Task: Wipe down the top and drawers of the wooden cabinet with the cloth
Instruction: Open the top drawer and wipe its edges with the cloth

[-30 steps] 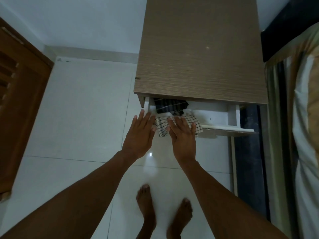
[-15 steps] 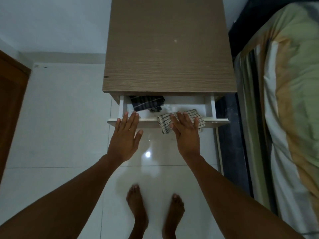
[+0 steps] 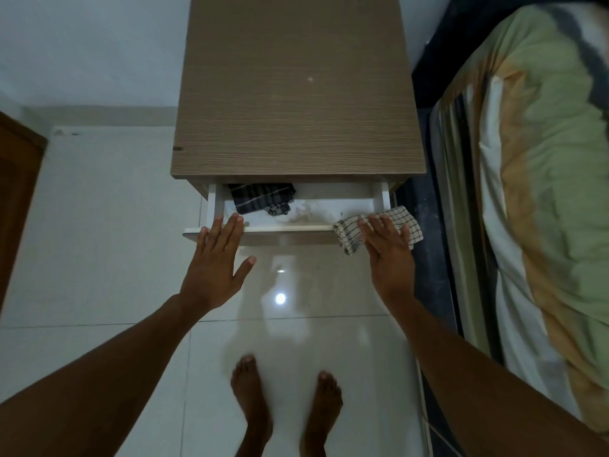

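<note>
The top drawer (image 3: 296, 214) of the wooden cabinet (image 3: 296, 94) is pulled partly out, and its front edge is being wiped, so the task is judged to be in its drawer stage. The cabinet top shows no clutter, with only a pale speck toward the far right; whether it has been wiped cannot be told. Smudges are seen on the white drawer floor near the middle, so the inside is judged not yet clean. A dark folded garment (image 3: 260, 201) lies in the far left of the drawer. Any lower drawers are hidden beneath the open one.

The checked cloth (image 3: 400, 219) is draped over the right end of the drawer's near edge, partly hanging off the corner. It is pressed flat under the right hand (image 3: 387, 245), whose fingers are extended and close together rather than curled around it. The left hand (image 3: 217, 258) is spread flat and holds nothing, its fingertips resting on the left end of the drawer's front edge, the thumb splayed out. Both arms are stretched forward and down.
</note>
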